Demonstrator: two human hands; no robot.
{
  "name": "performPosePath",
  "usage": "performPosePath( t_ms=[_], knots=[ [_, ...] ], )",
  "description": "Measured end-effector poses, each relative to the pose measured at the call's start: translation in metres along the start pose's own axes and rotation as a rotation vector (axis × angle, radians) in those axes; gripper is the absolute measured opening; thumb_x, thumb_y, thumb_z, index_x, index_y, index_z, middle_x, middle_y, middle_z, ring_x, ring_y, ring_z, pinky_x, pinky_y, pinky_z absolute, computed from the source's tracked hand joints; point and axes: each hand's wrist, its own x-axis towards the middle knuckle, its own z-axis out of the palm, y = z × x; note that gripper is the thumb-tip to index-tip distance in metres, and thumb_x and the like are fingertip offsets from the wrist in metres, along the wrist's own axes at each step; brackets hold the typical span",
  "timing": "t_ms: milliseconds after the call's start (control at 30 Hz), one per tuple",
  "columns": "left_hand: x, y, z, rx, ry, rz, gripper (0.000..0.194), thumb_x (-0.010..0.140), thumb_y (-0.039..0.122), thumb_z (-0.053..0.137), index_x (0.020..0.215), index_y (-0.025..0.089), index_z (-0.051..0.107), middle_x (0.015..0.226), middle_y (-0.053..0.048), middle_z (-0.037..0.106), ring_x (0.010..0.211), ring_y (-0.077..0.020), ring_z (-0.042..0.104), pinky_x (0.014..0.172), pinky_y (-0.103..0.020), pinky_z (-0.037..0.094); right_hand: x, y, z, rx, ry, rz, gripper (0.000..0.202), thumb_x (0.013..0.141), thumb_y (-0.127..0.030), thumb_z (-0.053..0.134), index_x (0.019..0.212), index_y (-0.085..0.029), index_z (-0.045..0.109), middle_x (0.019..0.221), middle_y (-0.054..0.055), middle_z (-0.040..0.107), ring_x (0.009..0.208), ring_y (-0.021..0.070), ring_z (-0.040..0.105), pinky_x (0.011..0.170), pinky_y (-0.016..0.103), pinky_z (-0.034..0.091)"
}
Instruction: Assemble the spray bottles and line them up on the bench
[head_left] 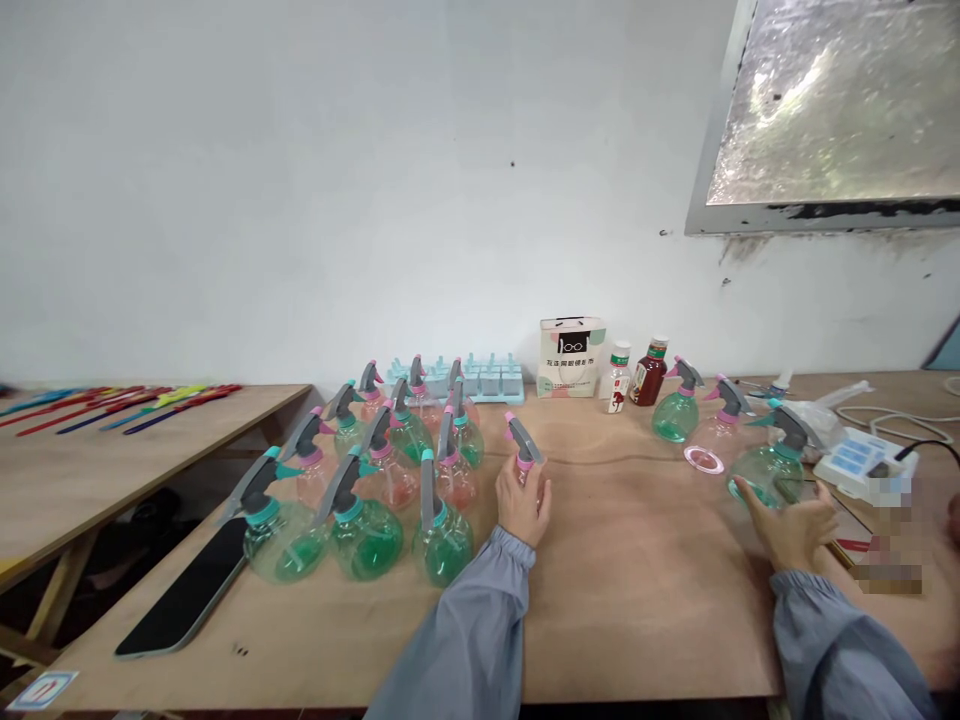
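My left hand [524, 503] is closed around a spray bottle with a pink collar [526, 462] and grey trigger head; most of its body is hidden behind my fingers. Far to the right, my right hand [791, 520] grips the lower body of a clear green spray bottle [769, 466], which has a teal collar and tilts slightly. Behind that one stand a pink spray bottle [716, 432] and a green spray bottle with a pink collar [676, 410]. Left of my left hand, several pink and green spray bottles [367, 540] stand in rows.
A black phone [187, 590] lies at the left front. Along the wall stand a light blue mould tray [491, 383], a printed box [571, 358], a white bottle [617, 378] and a brown bottle [649, 374]. A white power strip [862, 465] with cables lies at right.
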Motion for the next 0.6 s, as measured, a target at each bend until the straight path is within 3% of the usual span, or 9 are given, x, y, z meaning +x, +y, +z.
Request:
performPosePath(
  t_ms=[133,233,300,367,433,533,600],
  knots=[
    [0.000,0.002,-0.002,-0.015,0.007,0.014,0.036,0.086,0.021,0.057,0.121,0.022,0.063,0.134,-0.016,0.043,0.120,-0.0292,0.050,0.093,-0.045,0.049,-0.006,-0.001,-0.004,0.122,0.164,-0.159,0.101,0.065,-0.077,0.064,0.134,-0.008,0.038,0.133,0.032,0.043,0.130,0.0477,0.041,0.106,0.062,0.032],
    [-0.006,0.012,-0.005,-0.047,-0.018,0.039,0.042,0.084,0.020,0.059,0.126,0.022,0.061,0.140,-0.018,0.039,0.127,-0.0316,0.047,0.097,-0.047,0.048,-0.029,-0.026,-0.012,0.324,0.156,-0.324,0.080,0.070,-0.070,0.062,0.125,-0.015,0.041,0.125,0.023,0.046,0.122,0.0418,0.048,0.100,0.062,0.039],
    [-0.014,0.024,-0.008,-0.044,-0.059,0.064,0.050,0.082,0.019,0.061,0.131,0.023,0.058,0.146,-0.018,0.036,0.132,-0.0345,0.043,0.100,-0.050,0.046,-0.052,-0.061,-0.017,0.443,0.000,-0.397,0.063,0.077,-0.060,0.063,0.120,-0.018,0.045,0.120,0.016,0.049,0.119,0.0380,0.050,0.099,0.063,0.040],
    [-0.023,0.036,-0.012,-0.032,-0.109,0.114,0.056,0.080,0.019,0.063,0.134,0.028,0.056,0.150,-0.017,0.033,0.135,-0.0365,0.040,0.100,-0.052,0.046,-0.075,-0.104,-0.023,0.558,-0.255,-0.528,0.051,0.081,-0.053,0.063,0.118,-0.021,0.049,0.118,0.014,0.053,0.117,0.0350,0.053,0.100,0.061,0.041],
    [-0.031,0.045,-0.017,-0.043,-0.164,0.180,0.060,0.078,0.020,0.065,0.136,0.032,0.055,0.152,-0.015,0.033,0.136,-0.0364,0.040,0.099,-0.054,0.046,-0.094,-0.150,-0.028,0.658,-0.532,-0.610,0.064,0.079,-0.052,0.068,0.130,-0.021,0.046,0.130,0.017,0.051,0.125,0.0353,0.050,0.104,0.059,0.041],
    [-0.037,0.051,-0.026,-0.079,-0.244,0.260,0.064,0.076,0.025,0.067,0.138,0.030,0.054,0.154,-0.015,0.033,0.138,-0.0376,0.038,0.100,-0.053,0.046,-0.108,-0.208,-0.035,0.825,-0.876,-0.529,0.084,0.077,-0.048,0.073,0.146,-0.024,0.030,0.148,0.017,0.041,0.136,0.0322,0.044,0.108,0.054,0.042],
    [-0.038,0.052,-0.033,-0.091,-0.276,0.284,0.062,0.076,0.028,0.068,0.137,0.030,0.055,0.156,-0.016,0.031,0.142,-0.0405,0.033,0.101,-0.056,0.045,-0.111,-0.233,-0.039,0.916,-1.013,-0.413,0.073,0.082,-0.044,0.070,0.143,-0.026,0.036,0.147,0.015,0.045,0.134,0.0287,0.047,0.107,0.049,0.045]
  ],
)
